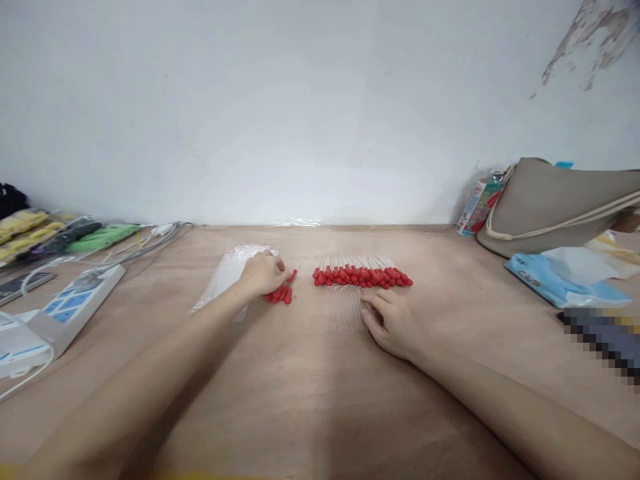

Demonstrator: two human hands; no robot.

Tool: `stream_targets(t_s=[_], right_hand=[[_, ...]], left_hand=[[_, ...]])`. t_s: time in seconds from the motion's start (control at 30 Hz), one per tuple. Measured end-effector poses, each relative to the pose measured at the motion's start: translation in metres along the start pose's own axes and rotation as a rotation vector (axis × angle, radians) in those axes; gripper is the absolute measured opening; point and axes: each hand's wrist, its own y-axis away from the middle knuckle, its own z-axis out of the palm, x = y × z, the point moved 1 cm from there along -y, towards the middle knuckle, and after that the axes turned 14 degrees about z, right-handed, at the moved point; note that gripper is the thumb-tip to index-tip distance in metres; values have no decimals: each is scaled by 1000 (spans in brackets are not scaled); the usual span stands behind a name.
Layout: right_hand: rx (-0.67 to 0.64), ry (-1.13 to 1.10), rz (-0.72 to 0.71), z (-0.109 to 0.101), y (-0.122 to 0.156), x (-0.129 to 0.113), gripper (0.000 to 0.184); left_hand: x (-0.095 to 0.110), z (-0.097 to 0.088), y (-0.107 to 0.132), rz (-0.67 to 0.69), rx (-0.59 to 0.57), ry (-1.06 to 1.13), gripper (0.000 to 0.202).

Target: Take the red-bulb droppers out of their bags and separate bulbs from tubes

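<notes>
- The row (363, 275) of red-headed sticks lies on the counter (280, 400), between the two hands and toward the wall, probably so that both can reach it.
- Its heads bunch together; thin stems run away toward the wall, while clear stems (345, 310) point back toward the person. Facing the sticks both ways likely keeps the bulky heads in one band and the stems tidy.
- The left hand (263, 273) is over a small pile (281, 295) of red heads, left of the row and apart from it. The hand hides part of this pile.
- The left grip is bent, thumb and forefinger close to a single stick (293, 274) whose stem slants up and right (I cannot tell whether they are clamped on it or only beside it). Such a fingertip hold would suit so thin a thing.
- The right hand (393, 320) rests low on the counter, at the right edge of the clear stems, perhaps to steady them.
- The right grip is curled, with a gap between thumb and forefinger; whether a stem lies in it I cannot tell.
- The plastic bag (220, 277) lies flat, partly behind the left hand, seemingly within easy reach.
- The power strip (93, 300) and handbag (560, 200) sit well out to the sides, leaving elbow room.
</notes>
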Motion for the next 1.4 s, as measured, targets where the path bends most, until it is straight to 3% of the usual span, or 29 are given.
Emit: stream_targets(t_s=[0.27,0.43,0.53,0.6,0.73,0.97,1.27,1.4], right_hand=[[-70,58,2,-5,0,-6,24],[-33,-29,54,-4,-1,-1,23],[52,-124,91,-5,-2,2,26],[127,-174,71,-7,-3,1,35],[214,-168,-42,-14,-2,-3,47],[136,-10,-263,-14,0,-13,21],[54,64,-383,-7,-2,-27,18],[47,54,-383,-4,-2,-29,22]], left_hand=[[7,8,-34,-66,-141,7,31],[10,-5,-19,-52,2,-54,27],[20,-10,7,100,148,-57,22],[32,-7,27,295,249,18,19],[58,13,57,501,245,164,18],[73,34,71,604,410,345,14],[78,36,69,661,456,365,12],[83,34,65,737,437,306,23]])
